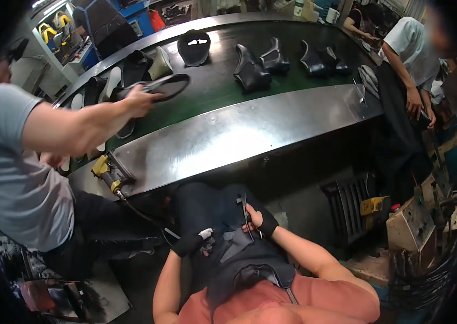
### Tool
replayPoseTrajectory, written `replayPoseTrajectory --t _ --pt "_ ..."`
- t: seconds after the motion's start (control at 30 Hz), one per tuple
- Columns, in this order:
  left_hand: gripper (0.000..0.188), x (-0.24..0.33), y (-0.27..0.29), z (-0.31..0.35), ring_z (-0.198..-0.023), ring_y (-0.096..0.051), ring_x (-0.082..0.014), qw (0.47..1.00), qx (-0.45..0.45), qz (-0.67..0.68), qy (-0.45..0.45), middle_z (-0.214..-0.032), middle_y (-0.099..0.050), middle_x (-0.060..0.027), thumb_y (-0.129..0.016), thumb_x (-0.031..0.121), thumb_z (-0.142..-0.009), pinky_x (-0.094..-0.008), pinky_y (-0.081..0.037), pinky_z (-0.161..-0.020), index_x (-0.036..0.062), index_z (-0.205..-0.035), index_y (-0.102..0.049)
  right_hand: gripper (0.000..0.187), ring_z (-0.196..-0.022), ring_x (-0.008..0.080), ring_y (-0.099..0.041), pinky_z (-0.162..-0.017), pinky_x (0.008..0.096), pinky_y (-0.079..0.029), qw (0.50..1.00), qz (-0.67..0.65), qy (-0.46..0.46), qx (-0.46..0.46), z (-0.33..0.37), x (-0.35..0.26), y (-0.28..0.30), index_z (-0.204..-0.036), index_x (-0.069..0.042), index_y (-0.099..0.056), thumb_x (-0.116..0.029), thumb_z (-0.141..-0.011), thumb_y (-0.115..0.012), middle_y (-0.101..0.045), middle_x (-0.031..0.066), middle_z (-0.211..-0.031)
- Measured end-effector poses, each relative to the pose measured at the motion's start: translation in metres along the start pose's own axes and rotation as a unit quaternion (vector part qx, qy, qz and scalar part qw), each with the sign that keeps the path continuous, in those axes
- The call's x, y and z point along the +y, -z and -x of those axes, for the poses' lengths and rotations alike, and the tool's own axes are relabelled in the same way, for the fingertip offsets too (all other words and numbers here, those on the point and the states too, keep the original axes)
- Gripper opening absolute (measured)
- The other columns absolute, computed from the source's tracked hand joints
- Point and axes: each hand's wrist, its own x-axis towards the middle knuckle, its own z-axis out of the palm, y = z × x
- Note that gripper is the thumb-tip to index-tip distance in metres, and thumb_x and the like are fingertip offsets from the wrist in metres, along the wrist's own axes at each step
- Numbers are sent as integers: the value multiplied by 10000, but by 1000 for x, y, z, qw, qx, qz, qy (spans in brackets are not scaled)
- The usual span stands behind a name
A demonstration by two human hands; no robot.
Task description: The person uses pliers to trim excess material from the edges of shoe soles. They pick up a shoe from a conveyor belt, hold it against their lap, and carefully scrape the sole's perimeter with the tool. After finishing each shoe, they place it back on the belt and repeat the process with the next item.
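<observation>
My right hand (254, 220), in a black wrist wrap, is closed around the handles of metal pliers (243, 204). Their head points away from me over my dark apron (199, 208). Close by on the left, my left hand (205, 245) rests low over my lap. It wears a black wrap and white tape on a digit. Its fingers look curled, and whatever may be in them is hidden. Between the two hands lies a piece of grey cloth (235, 245) on my lap.
A metal-edged bench (212, 121) curves ahead with a green belt (207, 89). Black boots (250, 70) stand on it. At left, a co-worker's hand (141, 101) holds a black shoe part (174, 86). A yellow tool (111, 174) sits at the bench edge; another person (409, 59) works at right.
</observation>
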Motion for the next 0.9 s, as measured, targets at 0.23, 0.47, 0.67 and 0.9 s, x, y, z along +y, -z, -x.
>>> replayPoseTrajectory --t 0.23,0.47,0.67,0.9 --pt "374 8 4 -27 -604 -648 -163 999 13 -27 34 -846 -683 -73 -511 346 -961 -303 -538 -533 29 -1111 -642 716 -645 323 -679 -573 376 -586 1000 -17 -16 8 -21 3 30 -1023 71 -543 -627 -885 -459 -646 247 -797" --pt "413 71 34 -49 -869 -665 -263 836 73 -420 -346 -929 -682 -136 -565 389 -919 -369 -496 -834 20 -1081 -653 790 -675 319 -686 -616 345 -579 999 0 -43 8 -18 6 23 -1098 137 -515 -620 -913 -389 -646 272 -833" --pt "548 294 126 -88 -1180 -490 -355 735 408 -317 -439 -1226 -544 -214 -706 276 -769 -409 -432 -944 27 -1225 -530 674 -665 304 -689 -601 334 -581 997 -19 -79 3 -38 -9 19 -1170 123 -496 -508 -974 -359 -655 246 -889" --pt "688 357 163 -123 -1139 -515 -382 633 383 -481 -470 -1289 -511 -216 -680 188 -702 -414 -428 -913 102 -1348 -459 628 -646 286 -685 -584 332 -574 996 12 -85 -3 -38 -52 11 -1164 47 -546 -516 -982 -334 -658 209 -918"
